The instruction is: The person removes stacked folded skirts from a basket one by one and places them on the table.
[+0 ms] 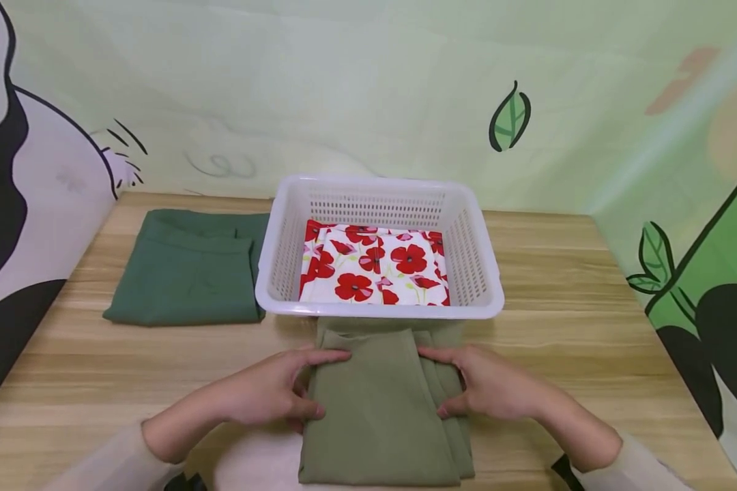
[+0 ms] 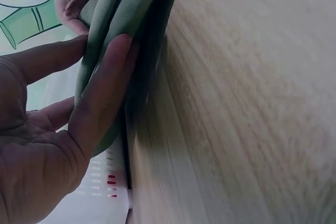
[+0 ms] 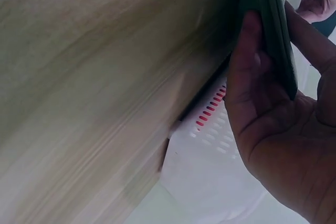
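Note:
A folded olive-green cloth (image 1: 374,409) lies in front of the basket, its far end right at the basket's front rim in the head view. My left hand (image 1: 267,389) grips its left edge, and the left wrist view shows the cloth's thick folded layers (image 2: 128,11) between thumb and fingers. On the opposite edge, my right hand (image 1: 500,385) holds the cloth the same way. The right wrist view shows fingers on both faces of the folded edge (image 3: 278,40). Inside the white plastic basket (image 1: 377,311) is a folded white cloth with red flowers (image 1: 374,266).
Left of the basket, a folded dark-green cloth (image 1: 187,273) lies on the wood-grain table (image 1: 565,293), close against the basket's side. A printed fabric backdrop (image 1: 344,88) rises behind the table and along both sides.

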Demonstrator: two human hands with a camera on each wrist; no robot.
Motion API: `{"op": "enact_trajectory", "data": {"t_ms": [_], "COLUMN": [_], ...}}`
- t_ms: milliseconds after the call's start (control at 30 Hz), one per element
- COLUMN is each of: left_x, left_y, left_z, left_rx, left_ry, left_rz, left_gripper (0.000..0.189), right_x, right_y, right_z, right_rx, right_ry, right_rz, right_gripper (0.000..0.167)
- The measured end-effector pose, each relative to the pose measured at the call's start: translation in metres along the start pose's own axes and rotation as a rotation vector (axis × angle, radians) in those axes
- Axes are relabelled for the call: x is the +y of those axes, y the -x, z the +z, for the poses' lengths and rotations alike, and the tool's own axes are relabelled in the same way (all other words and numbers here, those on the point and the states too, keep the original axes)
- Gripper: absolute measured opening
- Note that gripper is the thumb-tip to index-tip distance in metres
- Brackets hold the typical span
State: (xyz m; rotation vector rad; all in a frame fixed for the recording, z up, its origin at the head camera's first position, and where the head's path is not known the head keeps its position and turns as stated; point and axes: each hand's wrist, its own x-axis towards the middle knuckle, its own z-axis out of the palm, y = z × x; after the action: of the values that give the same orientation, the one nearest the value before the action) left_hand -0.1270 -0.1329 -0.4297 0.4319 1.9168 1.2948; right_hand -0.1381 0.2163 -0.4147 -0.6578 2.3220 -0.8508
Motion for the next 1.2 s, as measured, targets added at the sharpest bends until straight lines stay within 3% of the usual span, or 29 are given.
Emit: {"op": "enact_trajectory", "data": {"t_ms": [233, 400, 533, 900, 1200], "left_x": [-0.004, -0.003, -0.001, 0.001, 0.000], "left_y": [-0.006, -0.006, -0.006, -0.008, -0.015], "left_z": [-0.002, -0.002, -0.002, -0.003, -0.003], "left_rx": [0.003, 0.054, 0.094, 0.171, 0.186], "left_ry": [-0.084, -0.267, -0.368, -0.372, -0.447], "left_rz": [0.007, 0.064, 0.067, -0.015, -0.066], "left_gripper": [0.077, 0.079, 0.082, 0.101, 0.103], "right_x": [0.008, 0.013, 0.015, 0.016, 0.018], "right_y": [-0.008, -0.009, -0.008, -0.012, -0.010], "right_z": [0.002, 0.007, 0.008, 0.004, 0.005], "right_rx": [0.004, 0.030, 0.062, 0.078, 0.100], "right_ry": [0.101, 0.151, 0.170, 0.198, 0.262], "right_rz": [0.009, 0.036, 0.044, 0.205, 0.259], "right_gripper": [0.090, 0.095, 0.101, 0.115, 0.121]}}
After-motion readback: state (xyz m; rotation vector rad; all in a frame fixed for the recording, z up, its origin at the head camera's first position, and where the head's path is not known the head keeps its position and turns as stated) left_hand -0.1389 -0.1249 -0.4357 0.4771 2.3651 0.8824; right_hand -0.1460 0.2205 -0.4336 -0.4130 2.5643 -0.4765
